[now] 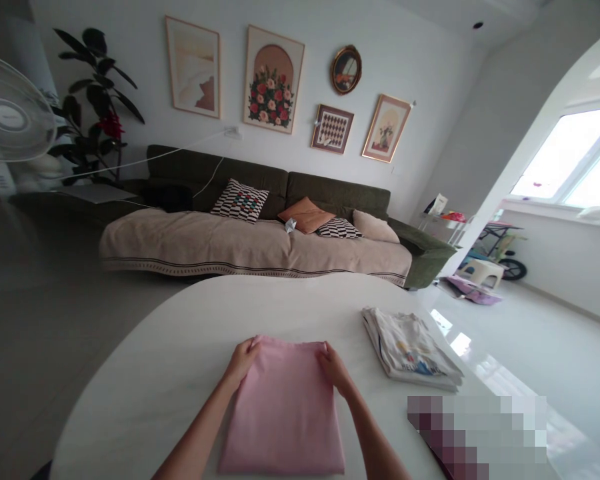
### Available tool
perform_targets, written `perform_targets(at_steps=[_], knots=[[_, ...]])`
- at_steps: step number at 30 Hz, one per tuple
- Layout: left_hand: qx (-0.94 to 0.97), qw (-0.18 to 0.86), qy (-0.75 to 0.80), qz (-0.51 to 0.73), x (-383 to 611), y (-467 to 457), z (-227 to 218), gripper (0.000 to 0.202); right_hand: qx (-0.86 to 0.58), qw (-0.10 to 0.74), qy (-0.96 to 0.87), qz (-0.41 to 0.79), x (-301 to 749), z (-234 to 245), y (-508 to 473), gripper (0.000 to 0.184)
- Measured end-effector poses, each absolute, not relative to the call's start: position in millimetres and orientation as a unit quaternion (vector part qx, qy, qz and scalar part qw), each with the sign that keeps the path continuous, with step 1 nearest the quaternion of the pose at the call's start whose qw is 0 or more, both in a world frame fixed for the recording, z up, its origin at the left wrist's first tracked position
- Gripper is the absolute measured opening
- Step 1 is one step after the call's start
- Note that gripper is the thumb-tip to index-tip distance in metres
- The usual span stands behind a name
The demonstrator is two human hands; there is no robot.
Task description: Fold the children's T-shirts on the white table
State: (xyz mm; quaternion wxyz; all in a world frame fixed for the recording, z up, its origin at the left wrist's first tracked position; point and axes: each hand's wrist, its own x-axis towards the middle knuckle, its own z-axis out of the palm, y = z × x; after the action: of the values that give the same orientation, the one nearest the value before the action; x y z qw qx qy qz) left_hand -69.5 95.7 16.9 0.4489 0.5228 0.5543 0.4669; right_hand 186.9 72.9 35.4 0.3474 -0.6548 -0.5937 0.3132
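Observation:
A pink folded piece of cloth (pixel 287 413), perhaps a garment, lies flat on the white table (pixel 145 387) right in front of me. My left hand (pixel 243 362) pinches its far left corner, the fingers closed on the fabric. At the far right corner, my right hand (pixel 333 369) grips the same cloth with thumb and fingers together. To the right of it rests a stack of folded white T-shirts (pixel 413 350), the top one printed with lettering and a small picture.
A pixelated patch (pixel 480 433) hides something dark red at the table's right edge. Beyond the table stands a green sofa (pixel 340 193) with a beige cover and several cushions. A fan (pixel 10 113) is at the left, and a white stool (pixel 481 272) stands far right.

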Motion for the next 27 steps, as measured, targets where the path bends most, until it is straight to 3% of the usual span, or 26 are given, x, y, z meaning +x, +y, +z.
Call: perform_targets(at_steps=[8, 13, 17, 20, 27], knots=[[0.533, 0.401, 0.607, 0.432, -77.4, 104.0, 14.1, 0.029, -0.727, 0.272, -0.587, 0.229, 176.5, 35.4, 78.6, 0.030], [0.570, 0.264, 0.624, 0.464, -69.8, 89.2, 31.4, 0.045, -0.746, 0.274, -0.594, 0.124, 152.9, 48.6, 64.6, 0.045], [0.772, 0.133, 0.541, 0.306, -48.7, 74.5, 25.6, 0.045, -0.681, 0.179, -0.707, 0.066, 130.3, 36.9, 54.6, 0.048], [0.799, 0.065, 0.563, 0.202, -39.8, 68.8, 12.4, 0.054, -0.696, 0.099, -0.708, 0.056, 125.6, 21.2, 51.8, 0.049], [0.780, 0.044, 0.603, 0.162, -39.0, 64.6, 10.0, 0.057, -0.725, 0.098, -0.679, 0.062, 121.5, 21.9, 50.4, 0.052]])
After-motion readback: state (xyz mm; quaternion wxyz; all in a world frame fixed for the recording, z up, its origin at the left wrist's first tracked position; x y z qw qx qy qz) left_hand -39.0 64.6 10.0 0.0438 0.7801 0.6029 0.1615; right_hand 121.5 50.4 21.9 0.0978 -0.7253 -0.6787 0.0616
